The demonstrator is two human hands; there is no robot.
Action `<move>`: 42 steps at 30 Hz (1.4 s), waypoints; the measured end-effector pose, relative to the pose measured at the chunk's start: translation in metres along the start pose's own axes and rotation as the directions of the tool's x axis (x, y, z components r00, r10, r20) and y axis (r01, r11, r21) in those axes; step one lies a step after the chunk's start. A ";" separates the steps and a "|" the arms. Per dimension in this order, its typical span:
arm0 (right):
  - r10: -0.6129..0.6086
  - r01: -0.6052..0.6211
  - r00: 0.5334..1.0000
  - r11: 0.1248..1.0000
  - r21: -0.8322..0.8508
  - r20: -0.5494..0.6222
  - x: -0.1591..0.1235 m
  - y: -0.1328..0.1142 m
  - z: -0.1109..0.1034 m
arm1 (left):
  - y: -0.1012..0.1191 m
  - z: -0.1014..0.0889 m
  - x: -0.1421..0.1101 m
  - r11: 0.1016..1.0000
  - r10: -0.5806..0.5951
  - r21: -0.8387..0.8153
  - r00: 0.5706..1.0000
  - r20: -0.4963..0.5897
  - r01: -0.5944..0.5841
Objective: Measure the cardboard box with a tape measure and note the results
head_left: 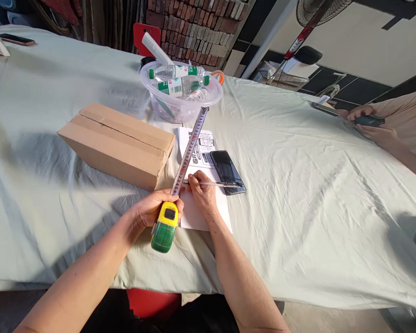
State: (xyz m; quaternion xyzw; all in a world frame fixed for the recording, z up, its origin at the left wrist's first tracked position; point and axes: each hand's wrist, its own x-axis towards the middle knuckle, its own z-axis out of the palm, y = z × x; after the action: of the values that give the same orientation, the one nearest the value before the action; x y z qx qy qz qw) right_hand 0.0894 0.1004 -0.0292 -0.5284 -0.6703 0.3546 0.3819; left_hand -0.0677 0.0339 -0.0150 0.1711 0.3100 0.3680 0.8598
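Observation:
My left hand (pixel 151 208) grips a green and yellow tape measure (pixel 165 226) at the table's near edge. Its blade (pixel 190 148) runs out past the right end of a taped cardboard box (pixel 118 143) up to a clear plastic basin (pixel 180 104). My right hand (pixel 201 192) pinches a pen (pixel 215 183) with its tip on a white sheet of paper (pixel 194 217), right beside the blade. A dark phone (pixel 227 171) lies on the paper's right side, under the pen's far end.
The basin holds water bottles (pixel 178 78) with green labels. A pale cloth (pixel 298 185) covers the table. At the right another person's hands (pixel 367 125) hold a phone. One more phone (pixel 17 40) lies at the far left. A standing fan (pixel 308 27) stands behind.

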 end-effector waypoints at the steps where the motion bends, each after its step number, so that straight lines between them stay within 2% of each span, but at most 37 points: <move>1: -0.001 0.001 1.000 1.000 0.002 -0.003 0.000 0.000 0.000 | 0.000 0.000 0.000 1.000 -0.001 0.000 1.000 0.000 0.001; 5: -0.009 0.008 1.000 1.000 -0.026 -0.017 0.000 0.000 0.000 | 0.001 0.001 0.000 1.000 -0.002 0.006 1.000 -0.002 0.002; 13: -0.015 0.018 0.996 0.999 0.028 -0.088 0.001 0.003 -0.002 | 0.001 0.002 0.000 1.000 -0.002 0.002 1.000 -0.021 0.002; 20: 0.004 -0.004 0.999 1.000 -0.003 -0.049 0.000 0.004 0.000 | -0.001 0.001 0.000 1.000 0.005 0.000 1.000 -0.004 -0.005; 26: 0.024 -0.027 0.998 0.998 -0.057 -0.060 0.001 0.002 0.001 | -0.002 -0.001 0.000 1.000 0.017 0.015 1.000 0.021 -0.017; 42: -0.004 0.003 0.996 1.000 -0.014 -0.084 0.000 0.004 -0.001 | -0.001 0.000 0.000 1.000 0.012 0.013 1.000 -0.014 -0.012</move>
State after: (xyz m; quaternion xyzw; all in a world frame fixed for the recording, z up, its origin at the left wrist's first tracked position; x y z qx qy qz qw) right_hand 0.0920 0.1014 -0.0326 -0.5443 -0.6569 0.3270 0.4066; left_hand -0.0675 0.0329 -0.0157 0.1759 0.3175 0.3723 0.8542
